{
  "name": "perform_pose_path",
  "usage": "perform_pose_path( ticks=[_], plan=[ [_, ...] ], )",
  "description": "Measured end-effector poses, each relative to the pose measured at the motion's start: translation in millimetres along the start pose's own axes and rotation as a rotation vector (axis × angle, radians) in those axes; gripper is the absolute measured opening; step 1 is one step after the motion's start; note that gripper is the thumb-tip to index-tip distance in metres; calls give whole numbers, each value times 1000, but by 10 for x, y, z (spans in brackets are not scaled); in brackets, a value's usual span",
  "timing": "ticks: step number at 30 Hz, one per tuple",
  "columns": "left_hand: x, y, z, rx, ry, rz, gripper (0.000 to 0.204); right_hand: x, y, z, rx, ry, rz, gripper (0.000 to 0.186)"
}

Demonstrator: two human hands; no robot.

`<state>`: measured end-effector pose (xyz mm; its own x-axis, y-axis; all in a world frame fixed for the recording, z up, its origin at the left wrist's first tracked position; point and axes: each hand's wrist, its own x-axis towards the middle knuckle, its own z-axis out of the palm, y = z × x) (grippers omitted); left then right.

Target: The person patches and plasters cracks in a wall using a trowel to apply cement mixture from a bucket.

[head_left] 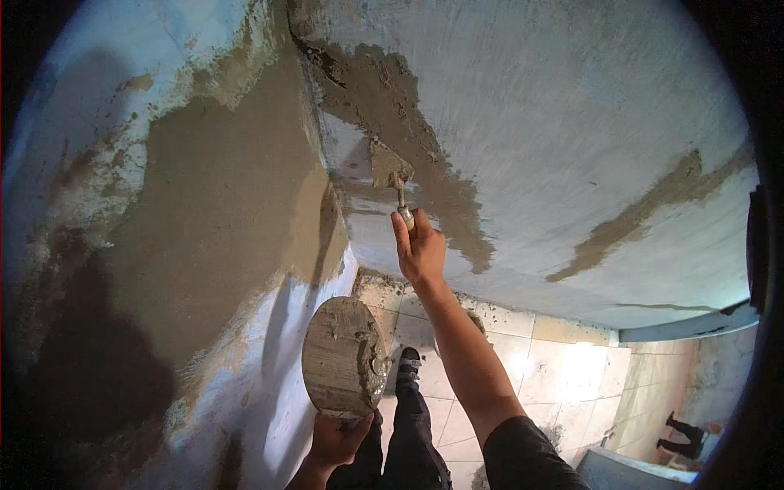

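My right hand (pixel 420 249) grips the handle of a small pointed trowel (pixel 389 167), whose mortar-smeared blade is raised in front of the pale wall (pixel 572 98), beside a wet grey-brown patch of mortar (pixel 445 196) near the inside corner. Low in the view, my left hand (pixel 339 437) holds an oval wooden board (pixel 335 347) with wet mortar along its right side. The wall on the left carries a broad smoothed area of brown render (pixel 220 196) with ragged, pale edges. Another streak of mortar (pixel 621 220) runs diagonally across the right part of the pale wall.
My legs and sandaled foot (pixel 408 367) are on pale floor tiles (pixel 531 376), spattered along the wall's base. A round object behind my right forearm is mostly hidden. At the far right, past a ledge (pixel 682 325), a person's dark-clothed legs (pixel 686 433) show.
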<state>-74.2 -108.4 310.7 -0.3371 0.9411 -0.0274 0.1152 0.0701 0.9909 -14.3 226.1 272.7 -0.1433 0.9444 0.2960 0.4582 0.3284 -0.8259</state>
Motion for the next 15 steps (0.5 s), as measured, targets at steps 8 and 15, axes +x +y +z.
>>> perform_pose_path(
  ticks=[8,15],
  plan=[
    [-30,79,-16,-28,-72,-294,19,-77,23,74,-8,11,19,34],
    [-19,225,-10,-66,-72,-432,17,-52,-9,-4,84,39,83,34]
  ],
)
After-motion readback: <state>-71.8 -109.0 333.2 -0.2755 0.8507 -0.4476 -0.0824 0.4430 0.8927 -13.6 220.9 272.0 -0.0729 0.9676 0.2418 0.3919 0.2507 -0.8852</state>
